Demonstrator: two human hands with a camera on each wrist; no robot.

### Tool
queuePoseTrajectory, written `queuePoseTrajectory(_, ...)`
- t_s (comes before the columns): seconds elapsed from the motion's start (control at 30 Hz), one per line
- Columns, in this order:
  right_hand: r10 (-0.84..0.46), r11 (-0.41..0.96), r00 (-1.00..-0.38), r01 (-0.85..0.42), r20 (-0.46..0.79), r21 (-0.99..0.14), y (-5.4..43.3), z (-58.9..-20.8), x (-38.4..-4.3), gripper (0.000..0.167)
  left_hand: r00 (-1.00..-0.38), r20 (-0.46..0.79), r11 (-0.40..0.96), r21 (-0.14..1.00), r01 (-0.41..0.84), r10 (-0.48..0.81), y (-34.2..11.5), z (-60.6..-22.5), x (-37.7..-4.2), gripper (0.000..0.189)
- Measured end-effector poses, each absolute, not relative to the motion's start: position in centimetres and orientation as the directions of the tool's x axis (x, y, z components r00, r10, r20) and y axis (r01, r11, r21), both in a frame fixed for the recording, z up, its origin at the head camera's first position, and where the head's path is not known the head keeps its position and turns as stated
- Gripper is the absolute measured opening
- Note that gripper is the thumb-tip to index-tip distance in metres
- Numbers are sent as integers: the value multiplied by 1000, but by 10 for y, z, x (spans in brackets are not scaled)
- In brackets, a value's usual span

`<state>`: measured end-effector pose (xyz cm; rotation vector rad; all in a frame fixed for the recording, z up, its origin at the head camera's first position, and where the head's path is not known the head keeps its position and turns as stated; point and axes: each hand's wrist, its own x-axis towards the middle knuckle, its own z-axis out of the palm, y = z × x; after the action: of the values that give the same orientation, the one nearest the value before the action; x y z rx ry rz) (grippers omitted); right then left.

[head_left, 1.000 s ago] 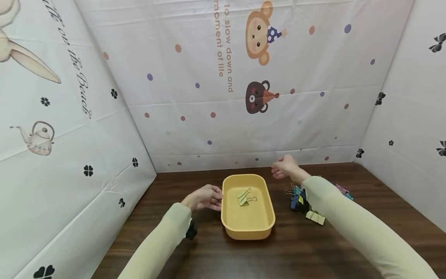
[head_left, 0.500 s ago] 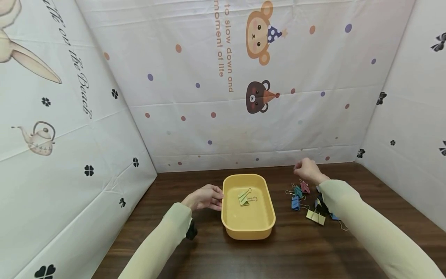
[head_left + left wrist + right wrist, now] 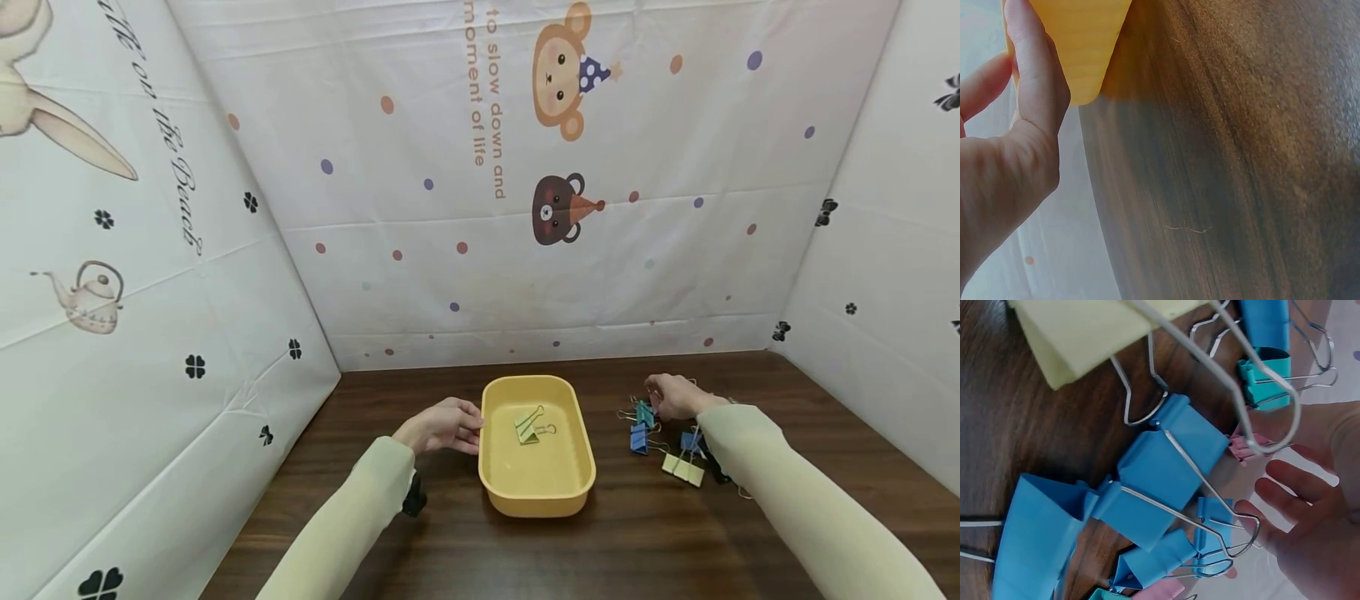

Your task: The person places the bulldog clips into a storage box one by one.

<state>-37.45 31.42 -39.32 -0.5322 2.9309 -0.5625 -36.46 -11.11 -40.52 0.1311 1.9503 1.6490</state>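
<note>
Just under the fingertips of your right hand [image 3: 678,396] sits the pink clip [image 3: 1241,449], and that closeness looks like what the coming move turns on: the right hand is by far the nearer one, with little or no reach to spare. From above, the hand covers most of the clip, so I cannot tell you its long axis, nor whether your fingertips have pinched it or only touch it. The other fingers bend loosely, with gaps between them, and hold nothing.

Mind the neighbours on the counter [image 3: 450,550]. The teal clip [image 3: 645,413] lies just left of your right fingertips, with a blue clip [image 3: 639,438] beside it on your side. Nearer to you than that hand, on its wrist side, lie the large blue clip [image 3: 1163,469] and the yellow clip [image 3: 683,470], wire handles sticking out.

Your left hand [image 3: 442,427], well apart from the pink clip, rests against the near side wall of the tray [image 3: 537,506], its fingers mostly straight and touching, no clip in them. The tray stands between your hands, well left of the right one, its long axis running away from you, with the lime clip [image 3: 529,433] inside.
</note>
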Motion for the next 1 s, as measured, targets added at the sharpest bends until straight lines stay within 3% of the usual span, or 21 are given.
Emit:
queuePoseTrajectory(0.33,-356,895,-932,-361,68,-262,313,-407,-378,6,-829,-355,226,932,-282,432,-111,-406,-364,13)
queuePoseTrajectory(0.83,-411,867,-900,-435,144,-244,315,-408,-374,5,-831,-357,225,932,-285,427,-111,-406,-365,19)
queuePoseTrajectory(1.0,-370,886,-921,-389,121,-252,319,-408,-377,16,-833,-353,229,933,-278,426,-111,-407,-365,20)
